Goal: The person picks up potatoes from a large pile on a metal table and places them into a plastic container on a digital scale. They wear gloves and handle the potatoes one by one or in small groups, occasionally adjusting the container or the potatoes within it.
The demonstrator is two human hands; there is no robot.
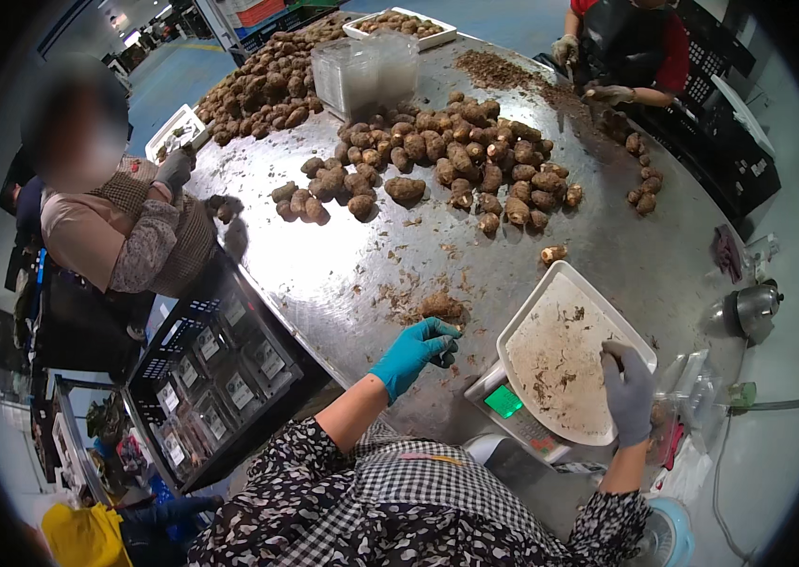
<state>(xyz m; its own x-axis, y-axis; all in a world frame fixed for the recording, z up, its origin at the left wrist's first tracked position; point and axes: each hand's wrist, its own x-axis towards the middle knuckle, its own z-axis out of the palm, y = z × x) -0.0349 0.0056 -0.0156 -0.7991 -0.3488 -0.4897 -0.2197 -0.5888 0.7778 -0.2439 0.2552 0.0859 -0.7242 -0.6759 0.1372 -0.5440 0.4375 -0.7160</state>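
My left hand (417,354), in a teal glove, is over the steel table with its fingers loosely bent and apart. No object shows in it. Just beyond its fingertips lies a brown, rough-skinned taro corm (440,305) among scraps of peel. My right hand (627,393), in a grey glove, is at the right side of a white plastic tray (548,333), fingers bent inward over it; whether it grips anything is hidden. The tray bears dirt and peel bits and rests on a digital scale (513,418) with a lit green display. A partly peeled taro (554,254) lies by its far corner.
A taro heap (463,145) spreads mid-table, with clear plastic boxes (364,71) behind. One co-worker (137,227) stands at left, another (626,57) at far right. A black crate (219,383) of labelled packs is at left. A metal kettle (750,310) stands at right.
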